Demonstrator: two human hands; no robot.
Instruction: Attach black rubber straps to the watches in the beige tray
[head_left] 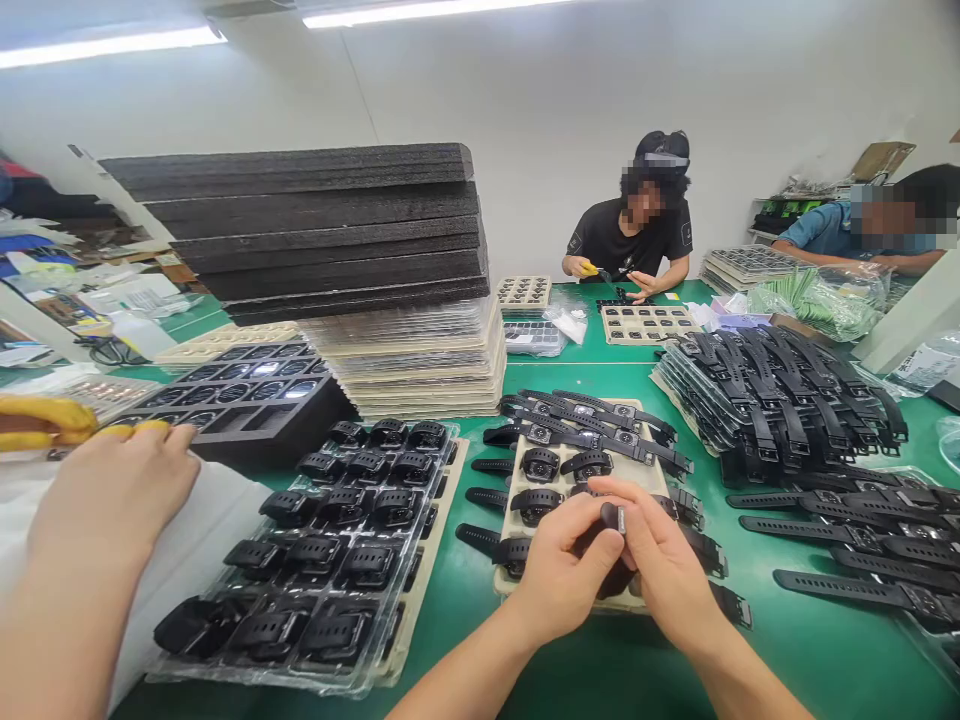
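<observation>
My left hand (564, 572) and my right hand (666, 570) meet low in the middle of the view, both closed around a black smartwatch (613, 518). A strap end with a small metal piece sticks up between my thumbs and fingers. Most of the watch is hidden by my hands. Right beneath is a cream tray (517, 452) holding several black watches, some with straps lying open over its edges. Left of my hands, a clear plastic tray (439, 520) stacked on a cream one carries rows of watches with their straps closed.
A co-worker's hand (124, 490) reaches in at left near a yellow-handled tool (45, 420). Behind stand a black foam tray (300, 430) and a tall tray stack (420, 365) topped with foam sheets (337, 230). More watches (780, 390) are piled right. Two people sit opposite.
</observation>
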